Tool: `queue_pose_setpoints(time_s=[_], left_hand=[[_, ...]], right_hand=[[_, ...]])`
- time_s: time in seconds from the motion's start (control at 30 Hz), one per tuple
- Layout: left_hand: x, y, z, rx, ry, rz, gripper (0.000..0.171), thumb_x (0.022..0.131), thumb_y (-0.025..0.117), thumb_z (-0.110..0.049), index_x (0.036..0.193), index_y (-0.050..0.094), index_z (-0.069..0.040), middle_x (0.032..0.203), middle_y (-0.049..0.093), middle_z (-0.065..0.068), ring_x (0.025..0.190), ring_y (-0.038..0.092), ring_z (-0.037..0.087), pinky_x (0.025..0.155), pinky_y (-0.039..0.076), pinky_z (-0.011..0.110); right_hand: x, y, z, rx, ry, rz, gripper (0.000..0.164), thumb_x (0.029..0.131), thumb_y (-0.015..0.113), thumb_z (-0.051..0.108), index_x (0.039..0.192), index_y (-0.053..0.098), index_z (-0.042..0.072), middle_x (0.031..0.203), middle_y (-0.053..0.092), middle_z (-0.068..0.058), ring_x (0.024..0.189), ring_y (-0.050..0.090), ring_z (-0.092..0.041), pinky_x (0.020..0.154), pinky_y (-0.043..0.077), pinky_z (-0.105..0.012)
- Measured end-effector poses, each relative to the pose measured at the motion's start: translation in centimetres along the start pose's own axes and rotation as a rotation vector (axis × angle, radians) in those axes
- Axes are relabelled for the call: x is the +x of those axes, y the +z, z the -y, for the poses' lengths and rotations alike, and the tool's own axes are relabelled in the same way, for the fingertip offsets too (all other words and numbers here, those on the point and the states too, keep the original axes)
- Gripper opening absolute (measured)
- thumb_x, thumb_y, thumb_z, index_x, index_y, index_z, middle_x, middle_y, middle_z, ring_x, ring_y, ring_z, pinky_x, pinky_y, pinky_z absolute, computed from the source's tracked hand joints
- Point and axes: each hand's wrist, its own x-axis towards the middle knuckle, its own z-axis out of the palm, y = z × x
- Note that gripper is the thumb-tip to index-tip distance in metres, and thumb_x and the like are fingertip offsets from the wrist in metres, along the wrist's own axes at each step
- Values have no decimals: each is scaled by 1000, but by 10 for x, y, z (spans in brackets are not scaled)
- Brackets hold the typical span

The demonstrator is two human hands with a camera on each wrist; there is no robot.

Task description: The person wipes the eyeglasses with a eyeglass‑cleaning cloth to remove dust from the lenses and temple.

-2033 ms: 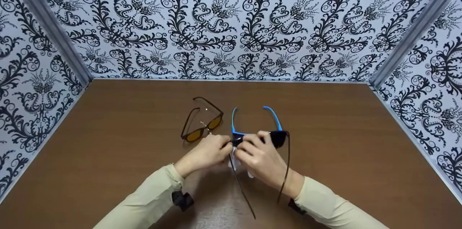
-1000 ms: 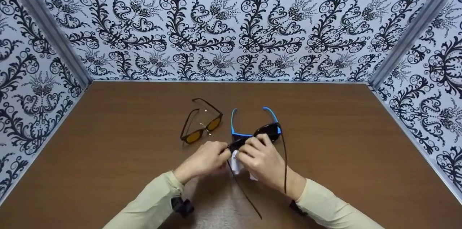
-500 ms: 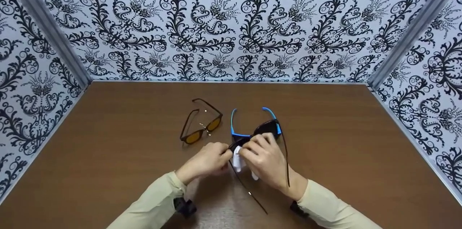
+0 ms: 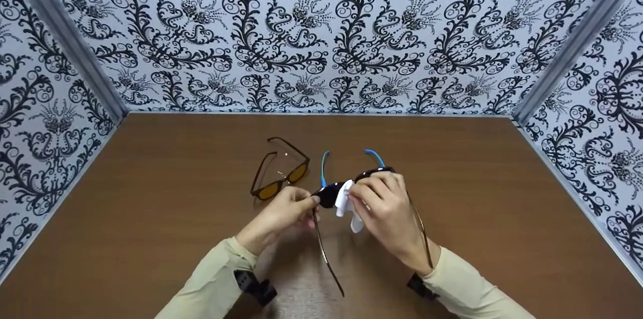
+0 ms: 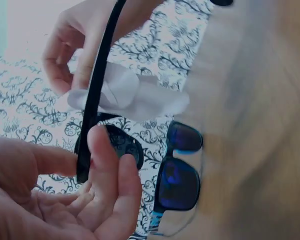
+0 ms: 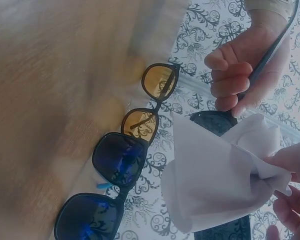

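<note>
My left hand (image 4: pixel 281 211) pinches a pair of black sunglasses (image 4: pixel 329 196) at the corner where frame meets temple, thumb on top. Both temples extend back toward me; one runs past my right wrist. A white cloth (image 4: pixel 344 198) hangs from the fingertips of my right hand (image 4: pixel 389 206), beside the bridge. In the right wrist view the bunched cloth (image 6: pixel 215 180) covers much of the sunglasses, leaving one dark lens (image 6: pixel 213 121) partly showing. The left wrist view shows the temple (image 5: pixel 97 85) rising from between my left thumb and fingers (image 5: pixel 105 150).
Blue-templed sunglasses (image 4: pixel 376 156) with dark lenses lie on the brown table (image 4: pixel 452 168), just beyond the held pair and partly hidden by it. Left of them are brown-framed glasses (image 4: pixel 271 190) with amber lenses, temples unfolded. Patterned walls (image 4: pixel 311 32) enclose the back and sides.
My right hand has shifted up and to the right with the cloth, uncovering the left lens. My left hand has risen slightly and turned, tilting the black sunglasses. The other two pairs stay put.
</note>
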Motion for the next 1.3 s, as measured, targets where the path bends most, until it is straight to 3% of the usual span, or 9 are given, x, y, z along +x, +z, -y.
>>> queue_pose_setpoints(time_s=[0.17,0.37,0.5,0.63,0.8,0.9,1.13,1.23,1.3], left_hand=[[-1,2,3,-46,-24,-52,23,99,49,-9,79,57,-2,68,57,4,52,48,6,53,45,20],[-1,14,3,-132,1,-131,21,102,40,-5,83,48,0,72,47,4,56,41,8,48,42,20],[2,21,4,-63,47,-184,20,102,38,-4,87,47,4,72,44,4,56,41,10,47,45,20],[6,22,5,11,54,-221,22,102,39,-5,87,50,6,67,44,4,52,40,10,48,48,21],[9,23,5,7,67,-218,23,101,39,-4,85,51,7,65,46,4,52,44,10,48,50,24],[9,21,5,-19,81,-223,22,101,38,-2,85,51,7,65,46,4,52,46,10,49,53,26],[7,16,12,-159,55,-173,23,102,35,-2,85,48,8,57,44,3,44,43,8,56,56,31],[8,16,15,-258,49,-128,23,103,33,-2,85,46,5,58,43,3,42,45,9,62,57,34],[8,18,16,-316,43,-102,23,103,32,-2,85,44,3,60,43,4,44,46,9,64,57,35]], right_hand=[[-4,5,-1,-20,25,14,16,76,78,2,88,69,7,88,64,-4,87,57,-27,73,41,-42],[-6,9,-3,-171,57,90,10,82,72,-1,88,65,3,85,62,-9,84,55,-28,72,45,-42],[-5,9,-4,-281,101,146,7,85,67,-1,91,63,0,85,59,-12,83,53,-31,69,46,-42],[-5,10,-3,-383,114,159,14,81,67,-7,92,61,-3,84,56,-15,82,51,-34,66,44,-42],[-6,12,-4,-548,44,100,12,85,54,-12,89,61,-3,79,55,-16,75,52,-33,65,44,-42],[-6,11,-5,-591,-23,107,17,91,47,-9,86,62,-1,77,56,-14,72,52,-31,67,43,-43],[-10,7,-11,-517,-86,243,12,76,67,-8,79,62,3,70,56,-11,69,51,-29,70,41,-43],[-12,8,-14,-529,-70,262,10,80,67,-5,78,62,3,69,55,-11,68,49,-29,70,41,-45],[-13,9,-15,-546,-58,230,8,86,61,-1,80,63,2,71,56,-12,69,50,-29,69,41,-45]])
